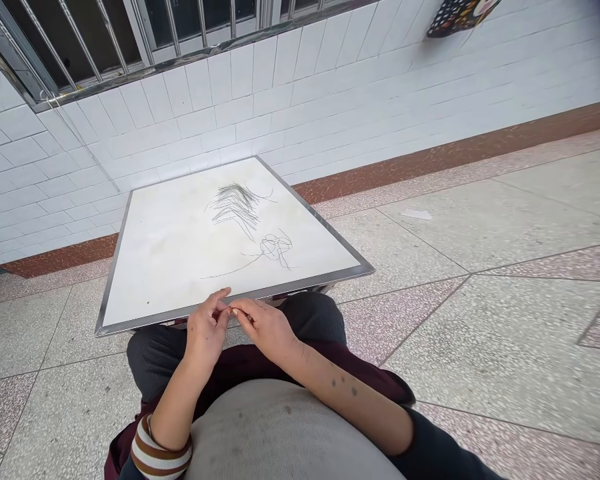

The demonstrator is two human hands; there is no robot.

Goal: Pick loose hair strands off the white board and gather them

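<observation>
My left hand (206, 330) and my right hand (266, 328) meet at the near edge of a white table (165, 273). Both are closed in a pinch, fingertips nearly touching; whatever sits between them is too small to make out. Beyond them on the tabletop lies a bundle of thin dark strands (236, 203), fanned out and roughly aligned. Closer to my hands is a smaller, loosely tangled clump of strands (276, 247), with one long strand trailing left. A few fine dark lines, perhaps strands, show on my right wrist.
The table has a grey metal rim (300, 287) and stands by a white tiled wall (260, 100). My knees (315, 317) are at its near side. A barred window (180, 33) is above, and a patterned cloth (460, 17) hangs at upper right. A pale scrap (416, 214) lies on the floor.
</observation>
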